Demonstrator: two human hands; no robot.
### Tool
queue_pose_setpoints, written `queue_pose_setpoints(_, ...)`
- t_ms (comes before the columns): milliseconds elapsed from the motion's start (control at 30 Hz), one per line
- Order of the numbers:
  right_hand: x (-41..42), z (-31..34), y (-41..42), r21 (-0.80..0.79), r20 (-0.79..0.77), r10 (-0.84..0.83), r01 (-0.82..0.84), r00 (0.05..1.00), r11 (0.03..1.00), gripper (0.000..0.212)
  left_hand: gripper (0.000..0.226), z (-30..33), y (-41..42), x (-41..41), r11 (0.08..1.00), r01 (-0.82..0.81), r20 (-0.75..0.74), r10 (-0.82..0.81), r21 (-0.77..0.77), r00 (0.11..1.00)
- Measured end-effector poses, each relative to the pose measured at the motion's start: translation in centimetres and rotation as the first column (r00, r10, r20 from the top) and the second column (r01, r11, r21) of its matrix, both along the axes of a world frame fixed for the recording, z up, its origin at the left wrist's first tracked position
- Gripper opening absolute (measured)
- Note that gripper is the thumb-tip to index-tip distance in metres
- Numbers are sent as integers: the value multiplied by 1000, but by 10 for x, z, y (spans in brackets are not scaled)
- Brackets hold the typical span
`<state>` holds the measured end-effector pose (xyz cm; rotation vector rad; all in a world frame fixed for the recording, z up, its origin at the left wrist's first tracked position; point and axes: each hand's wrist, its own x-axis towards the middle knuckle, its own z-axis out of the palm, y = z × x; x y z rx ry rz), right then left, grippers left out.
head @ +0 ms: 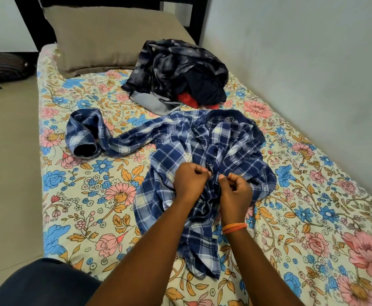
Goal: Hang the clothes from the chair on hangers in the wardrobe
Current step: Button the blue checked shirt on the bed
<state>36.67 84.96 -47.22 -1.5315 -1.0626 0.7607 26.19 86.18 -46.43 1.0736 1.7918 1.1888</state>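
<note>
A blue and white plaid shirt [229, 140] lies crumpled on the floral bed sheet [92, 195], one sleeve stretched out to the left. My left hand [190, 181] and my right hand [234, 193] sit side by side over the shirt's front edge, each pinching the fabric with curled fingers. Behind the shirt lies a heap of dark clothes [176, 71] with a red piece and a grey piece showing. No hanger, chair or wardrobe is in view.
A tan pillow [105, 38] lies at the head of the bed against a dark headboard. A pale wall runs along the bed's right side. Tiled floor lies to the left, with a dark striped bag [2, 65] on it.
</note>
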Motion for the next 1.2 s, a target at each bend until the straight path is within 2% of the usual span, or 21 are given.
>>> queue_pose_setpoints(67, -2, 4, -5, 62, 101, 19, -25, 995, 998, 8, 20, 1, -3, 0, 1000, 22, 50, -22, -17, 999)
queue_pose_setpoints(100, -2, 6, -8, 134, 203, 39, -68, 978, 989, 6, 21, 2, -7, 0, 999, 45, 40, -45, 1, 998)
queue_pose_setpoints(200, 0, 7, -20, 312, 536, 84, -290, 840, 905, 3, 22, -2, -28, -5, 990, 91, -81, -82, 109, 993)
queue_pose_setpoints(267, 0, 6, -27, 309, 588, 105, -343, 802, 887, 3, 15, -5, -47, -5, 981, 119, -100, -105, 154, 989)
queue_pose_setpoints(433, -5, 7, -43, 354, 492, 118, -322, 863, 878, 7, 14, 1, -68, -3, 985, 109, 145, -128, 134, 981)
queue_pose_setpoints(567, -4, 8, -53, 341, 519, 138, -352, 844, 872, 6, 15, 4, -73, -3, 990, 83, 269, -112, 114, 957)
queue_pose_setpoints(700, -4, 10, -61, 318, 474, 169, -347, 864, 883, 8, 15, 6, -78, -3, 990, 67, 296, -101, 120, 950)
queue_pose_setpoints(833, -2, 16, -62, 157, 258, 315, -361, 914, 919, 22, 19, 6, -80, -10, 991, 18, 297, -57, 134, 953)
queue_pose_setpoints(967, 4, 17, -53, 72, 122, 345, -355, 931, 932, 7, 16, 6, -79, -11, 991, 77, 250, -101, 106, 963)
queue_pose_setpoints(1100, 1, 17, -51, 21, 17, 345, -345, 938, 938, 5, 22, 7, -77, -11, 996, 52, 301, -73, 78, 951)
queue_pose_setpoints(1200, -1, 14, -51, -1, 22, 332, -332, 943, 943, 10, 21, 8, -79, -9, 994, 70, 214, -85, 78, 973)
